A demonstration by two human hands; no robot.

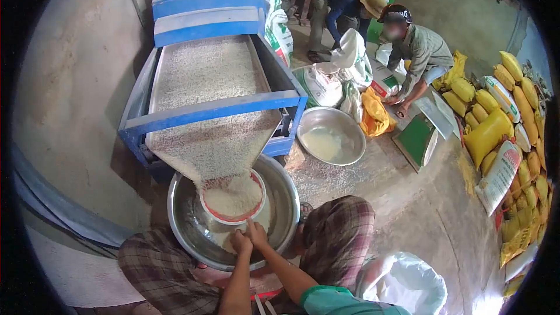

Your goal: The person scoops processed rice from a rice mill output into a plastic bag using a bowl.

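A round bowl (232, 201) with a red inner edge and pale rim sits under the machine's chute, heaped with rice grains. Grain slides down the chute (213, 140) into it. Below the bowl is a wide metal basin (177, 221) with more grain in its bottom. My right hand (257, 234) is closed at the bowl's near rim, fingers touching it. Beside it, my left hand (240, 241) is curled closed over the basin, close to the bowl; what is in its fingers is hidden.
The blue-framed machine (216, 108) stands ahead. A second metal basin (331, 137) with some grain lies to its right. Two people bend over sacks (319, 86) at the back. Yellow sacks (489, 135) are piled at right. An open white sack (402, 286) is beside my leg.
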